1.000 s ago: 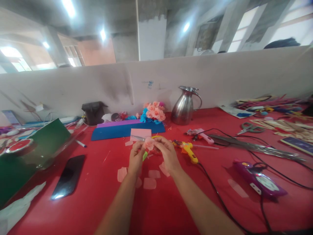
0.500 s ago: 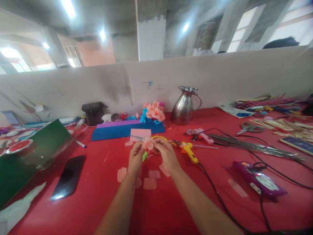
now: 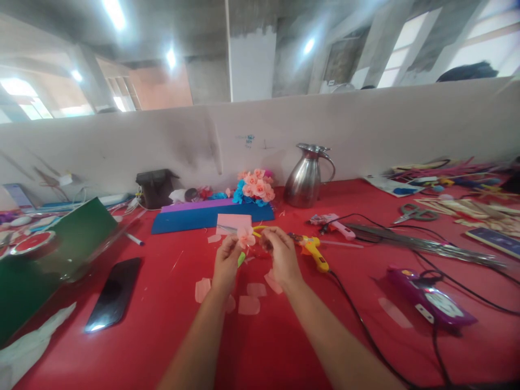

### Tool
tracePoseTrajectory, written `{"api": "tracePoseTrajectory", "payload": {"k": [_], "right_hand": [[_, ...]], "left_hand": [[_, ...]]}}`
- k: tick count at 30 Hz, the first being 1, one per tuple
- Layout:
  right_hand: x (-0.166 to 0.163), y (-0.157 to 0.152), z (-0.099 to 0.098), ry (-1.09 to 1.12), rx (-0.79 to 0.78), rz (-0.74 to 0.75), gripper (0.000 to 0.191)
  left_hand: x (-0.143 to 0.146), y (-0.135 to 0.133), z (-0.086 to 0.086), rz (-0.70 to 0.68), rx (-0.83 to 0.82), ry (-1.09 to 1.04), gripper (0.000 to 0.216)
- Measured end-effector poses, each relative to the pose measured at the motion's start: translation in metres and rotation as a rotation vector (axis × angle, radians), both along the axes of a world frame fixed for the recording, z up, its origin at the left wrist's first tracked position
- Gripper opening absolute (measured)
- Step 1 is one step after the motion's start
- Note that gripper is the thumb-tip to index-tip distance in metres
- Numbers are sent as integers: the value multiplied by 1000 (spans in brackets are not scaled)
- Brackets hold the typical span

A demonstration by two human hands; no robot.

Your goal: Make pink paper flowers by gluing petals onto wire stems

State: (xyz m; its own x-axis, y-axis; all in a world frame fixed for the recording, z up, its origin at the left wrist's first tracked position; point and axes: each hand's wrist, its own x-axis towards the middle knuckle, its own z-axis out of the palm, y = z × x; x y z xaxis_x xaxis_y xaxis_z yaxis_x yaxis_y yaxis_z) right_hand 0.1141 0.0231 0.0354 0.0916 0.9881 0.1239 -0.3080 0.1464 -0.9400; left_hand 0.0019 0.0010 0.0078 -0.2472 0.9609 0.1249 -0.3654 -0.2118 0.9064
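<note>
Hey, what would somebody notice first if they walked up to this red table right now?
Probably the two bare hands at the centre: the left hand pinches a small pink paper flower on a green stem, with the right hand close beside it. Behind them, against the white partition, stand a shiny steel jug and a pink-and-blue flower bunch. A yellow glue gun lies just right of the hands.
</note>
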Motion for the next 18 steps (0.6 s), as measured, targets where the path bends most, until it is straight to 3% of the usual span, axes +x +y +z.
{"api": "tracePoseTrajectory", "payload": {"k": [5,10,13,18], "right_hand": [[-1,1,-1,31,-15,5,15],[-5,-1,-2,-9,-59,167,9],[-6,-2,-3,-36,-39,234,12],[-3,-3,-3,-22,21,219,26]], "left_hand": [[0,0,-1,-14,2,-12,21],[0,-1,2,-27,6,-14,22],[1,-2,4,-41,15,10,22],[1,-1,4,-20,10,25,21]]}}
